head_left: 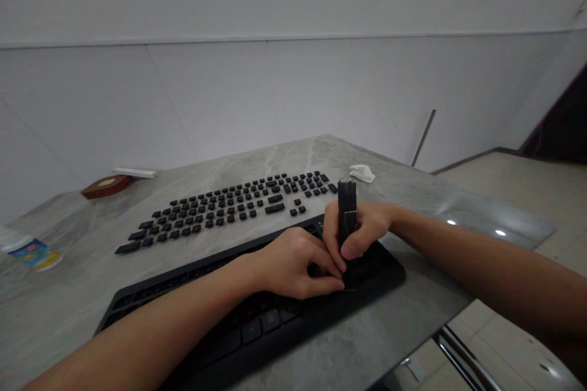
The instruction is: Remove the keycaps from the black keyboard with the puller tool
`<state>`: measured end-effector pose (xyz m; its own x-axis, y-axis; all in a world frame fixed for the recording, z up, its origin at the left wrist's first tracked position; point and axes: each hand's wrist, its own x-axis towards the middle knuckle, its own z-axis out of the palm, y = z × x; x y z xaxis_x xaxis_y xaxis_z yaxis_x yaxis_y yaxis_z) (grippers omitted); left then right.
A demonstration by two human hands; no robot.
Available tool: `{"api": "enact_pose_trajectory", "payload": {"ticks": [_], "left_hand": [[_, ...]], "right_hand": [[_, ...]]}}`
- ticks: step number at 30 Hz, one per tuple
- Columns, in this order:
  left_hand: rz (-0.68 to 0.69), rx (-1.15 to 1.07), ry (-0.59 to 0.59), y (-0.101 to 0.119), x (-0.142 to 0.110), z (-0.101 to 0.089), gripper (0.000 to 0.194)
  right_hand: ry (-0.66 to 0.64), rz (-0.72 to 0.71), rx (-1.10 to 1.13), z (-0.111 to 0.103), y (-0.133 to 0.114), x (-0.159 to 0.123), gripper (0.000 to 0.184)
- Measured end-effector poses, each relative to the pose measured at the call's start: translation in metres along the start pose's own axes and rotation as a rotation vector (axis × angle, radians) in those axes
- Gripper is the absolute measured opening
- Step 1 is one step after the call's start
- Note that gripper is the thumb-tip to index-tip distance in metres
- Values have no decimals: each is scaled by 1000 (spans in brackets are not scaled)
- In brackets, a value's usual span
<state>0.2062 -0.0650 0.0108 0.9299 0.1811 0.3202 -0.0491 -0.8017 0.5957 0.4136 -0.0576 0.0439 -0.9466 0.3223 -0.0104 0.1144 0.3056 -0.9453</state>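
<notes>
keyboard (270, 320), gap before table (408, 324) edge | right grip (370, 223) closed round black tool (347, 201) | left grip (298, 263) pinched, hold unclear

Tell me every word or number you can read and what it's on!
Nothing can be read for sure.
White container: its colourful label is too blurred to read.
Loose black keycaps: too small to read.
Black keyboard: faint marks on the front keys, too dim to read.
Black tool: no lettering I can make out.
</notes>
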Motion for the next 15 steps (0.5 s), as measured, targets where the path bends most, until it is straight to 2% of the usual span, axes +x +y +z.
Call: {"api": "enact_pose_trajectory", "payload": {"ticks": [11,15], "left_hand": [[-143,-101,11,1,2,-1,13],[-134,-93,-21,1,2,-2,9]], "right_hand": [[-11,-22,-142,0,8,-2,34],[-13,-17,-140,0,6,-2,32]]}}
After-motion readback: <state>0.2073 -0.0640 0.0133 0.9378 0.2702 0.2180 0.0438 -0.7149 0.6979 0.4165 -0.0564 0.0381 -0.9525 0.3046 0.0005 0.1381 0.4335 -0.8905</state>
